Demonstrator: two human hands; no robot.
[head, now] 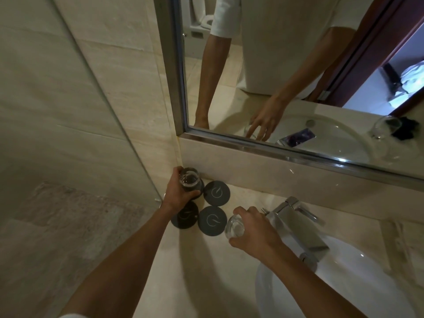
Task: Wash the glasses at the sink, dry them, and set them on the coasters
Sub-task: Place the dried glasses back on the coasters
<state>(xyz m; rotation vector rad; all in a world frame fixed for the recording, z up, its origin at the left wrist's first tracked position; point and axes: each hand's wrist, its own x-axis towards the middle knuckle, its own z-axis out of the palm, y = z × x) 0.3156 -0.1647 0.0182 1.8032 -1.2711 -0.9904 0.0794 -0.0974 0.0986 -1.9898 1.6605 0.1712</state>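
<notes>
— What do we see at the left of the counter?

— A glass panel runs down the tiled wall at far left. Beside it, our left hand curls its fingers round a clear glass, holding it upright over the far-left coaster in the corner, by the wall. Whether the base touches the coaster, we cannot tell.

— And the other coasters?

— Four dark round ones sit together in a square on the pale counter. The near-left coaster is partly under our wrist. The far-right coaster and the near-right coaster lie bare, each showing a pale curled mark.

— Further right?

— Our right hand grips a second glass, fingers wrapped round it from above, just to the right of the near-right coaster and above the counter. Beyond it stands the chrome tap, with the white sink at the near right.

— The mirror?

— It reflects our arms and another glass standing at the far side of the sink.
</notes>
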